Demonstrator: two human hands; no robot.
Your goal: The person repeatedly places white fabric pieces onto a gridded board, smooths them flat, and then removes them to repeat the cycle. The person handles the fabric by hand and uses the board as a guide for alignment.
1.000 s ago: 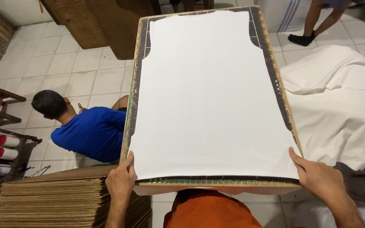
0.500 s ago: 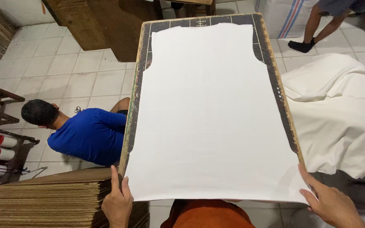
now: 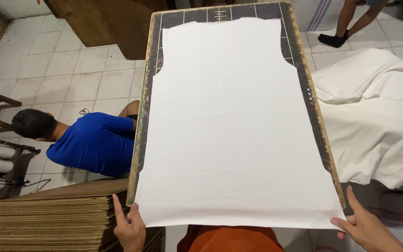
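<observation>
— While the white cloth (image 3: 232,126) lies flat on the dark board (image 3: 151,88), where are the hands?

— Both at its near hem. The left hand (image 3: 130,227) sits at the near left corner, fingers up against the board's edge, thumb just under the hem. The right hand (image 3: 367,227) is at the near right corner, fingers spread, one fingertip touching the cloth.

— Gripping anything?

— Left: I cannot tell. Right looks open, holding nothing.

— What's around?

— A stack of cardboard sheets (image 3: 47,219) lies beside the left hand. Beyond it a person in a blue shirt (image 3: 94,142) sits on the tiled floor (image 3: 47,70). More white fabric (image 3: 374,112) is heaped right of the board.
</observation>
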